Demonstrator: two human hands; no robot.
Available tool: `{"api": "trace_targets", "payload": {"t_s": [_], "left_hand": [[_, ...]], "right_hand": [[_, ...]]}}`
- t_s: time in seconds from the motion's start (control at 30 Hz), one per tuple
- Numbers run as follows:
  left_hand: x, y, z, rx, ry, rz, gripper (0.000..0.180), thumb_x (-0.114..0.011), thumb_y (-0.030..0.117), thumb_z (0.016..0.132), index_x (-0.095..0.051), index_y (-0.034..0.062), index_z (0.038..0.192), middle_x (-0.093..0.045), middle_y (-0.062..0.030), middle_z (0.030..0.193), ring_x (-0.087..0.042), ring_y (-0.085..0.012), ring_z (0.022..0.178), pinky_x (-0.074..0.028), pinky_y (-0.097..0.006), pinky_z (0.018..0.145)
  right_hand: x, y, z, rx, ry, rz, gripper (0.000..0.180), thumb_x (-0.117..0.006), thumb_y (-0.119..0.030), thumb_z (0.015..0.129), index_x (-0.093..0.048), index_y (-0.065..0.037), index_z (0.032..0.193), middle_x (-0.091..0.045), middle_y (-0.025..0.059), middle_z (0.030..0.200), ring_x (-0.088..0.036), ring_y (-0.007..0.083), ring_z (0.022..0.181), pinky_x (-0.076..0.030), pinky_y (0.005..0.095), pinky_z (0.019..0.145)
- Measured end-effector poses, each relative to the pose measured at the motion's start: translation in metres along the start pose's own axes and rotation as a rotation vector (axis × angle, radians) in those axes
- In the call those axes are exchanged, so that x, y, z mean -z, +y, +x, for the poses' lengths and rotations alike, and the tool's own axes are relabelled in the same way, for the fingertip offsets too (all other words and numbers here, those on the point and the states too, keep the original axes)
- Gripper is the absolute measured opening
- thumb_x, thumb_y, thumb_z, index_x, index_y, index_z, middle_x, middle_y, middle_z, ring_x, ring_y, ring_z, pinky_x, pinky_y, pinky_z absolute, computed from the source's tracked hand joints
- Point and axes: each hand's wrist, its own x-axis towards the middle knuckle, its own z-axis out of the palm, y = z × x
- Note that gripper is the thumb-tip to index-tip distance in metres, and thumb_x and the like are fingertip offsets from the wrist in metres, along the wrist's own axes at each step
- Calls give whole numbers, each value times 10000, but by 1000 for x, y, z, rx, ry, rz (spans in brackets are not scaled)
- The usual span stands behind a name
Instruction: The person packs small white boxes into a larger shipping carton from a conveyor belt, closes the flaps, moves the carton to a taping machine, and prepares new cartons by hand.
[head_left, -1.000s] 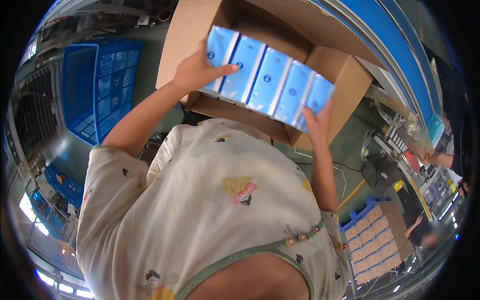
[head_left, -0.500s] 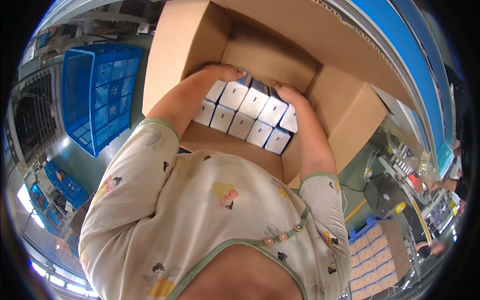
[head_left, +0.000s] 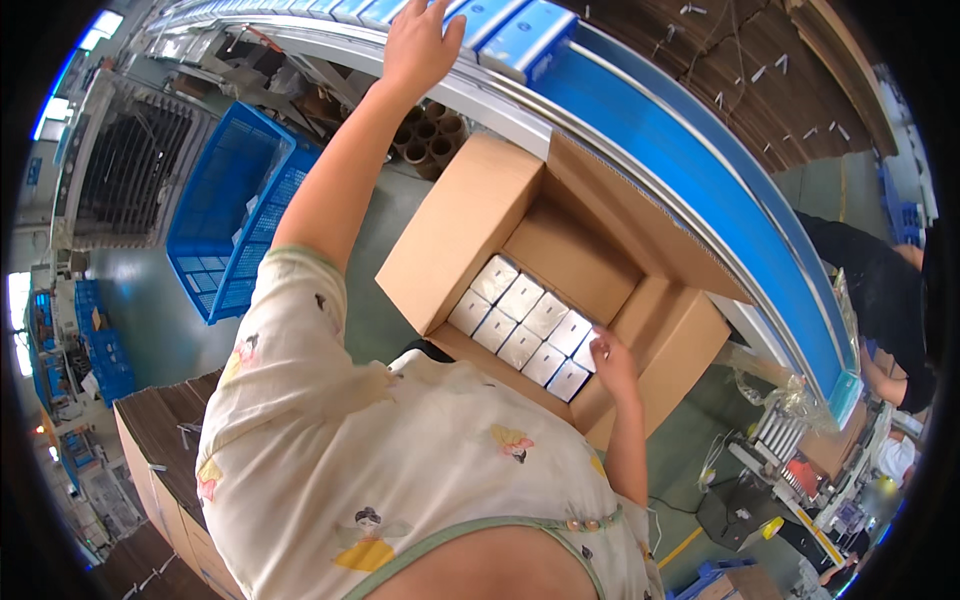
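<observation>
An open cardboard carton [head_left: 460, 235] stands in front of me. Two rows of white-ended, film-wrapped packs [head_left: 520, 297] fill the near part of its inside. My right hand [head_left: 616, 366] is inside the carton at the right end of these rows. Its bent fingers touch or nearly touch the last pack, and no pack is in its grasp. Up at the far left, my left hand [head_left: 420, 48] reaches over a line of blue-and-white packs [head_left: 522, 38] on a blue conveyor belt [head_left: 660, 115]. Its fingers are apart, over the pack tops.
The conveyor's metal rail runs close behind the carton's raised flap [head_left: 630, 215]. A blue plastic crate [head_left: 225, 215] and cardboard tubes [head_left: 432, 137] are to the left. Stacked flat cardboard [head_left: 165, 430] lies at lower left. Another person's arm [head_left: 885, 380] is at far right.
Both hands were on the packs inside the carton. My left hand has left it for the conveyor line, while my right hand stays by the packs. My view has shifted, showing more of the conveyor.
</observation>
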Motion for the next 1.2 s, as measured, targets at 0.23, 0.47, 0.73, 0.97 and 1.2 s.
{"api": "trace_targets", "payload": {"t_s": [0.23,0.47,0.73,0.97,1.2], "left_hand": [[-30,-15,-10,74,-156,304,478,-427,416,861,-506,41,1147,-462,-189,1214,-410,-312,1158,-261,-506,969],[-16,-105,49,451,-314,358,534,-410,467,850,-504,30,1142,-474,-184,1173,-440,-329,1091,-359,-436,899],[-36,-81,61,428,-443,-227,655,-528,504,761,-452,52,1229,-546,-176,1094,-540,-295,1002,-421,-376,855],[-68,38,41,183,-698,-198,989,-610,643,640,-320,-86,1242,-517,-263,1114,-540,-347,1025,-451,-388,838],[-84,73,32,244,-668,-339,1132,-665,681,526,-290,-92,1262,-498,-281,1128,-523,-360,1042,-430,-384,873]], "right_hand": [[-30,-12,-42,-57,56,136,302,-547,-231,827,-558,-79,1088,-627,136,872,-614,228,813,-471,310,722],[-3,-31,-55,-111,179,68,289,-556,-174,812,-564,-61,1079,-624,156,940,-612,243,867,-468,316,769],[87,-125,-21,177,566,154,249,-523,-114,838,-577,-13,1059,-601,132,1035,-565,223,977,-420,311,860],[180,-154,114,122,571,-69,792,-601,-327,735,-228,71,1309,-456,270,1201,-494,324,1086,-407,325,870],[196,-131,155,161,594,293,616,-639,-197,625,-400,40,1141,-571,184,976,-569,261,877,-430,305,784]]}}
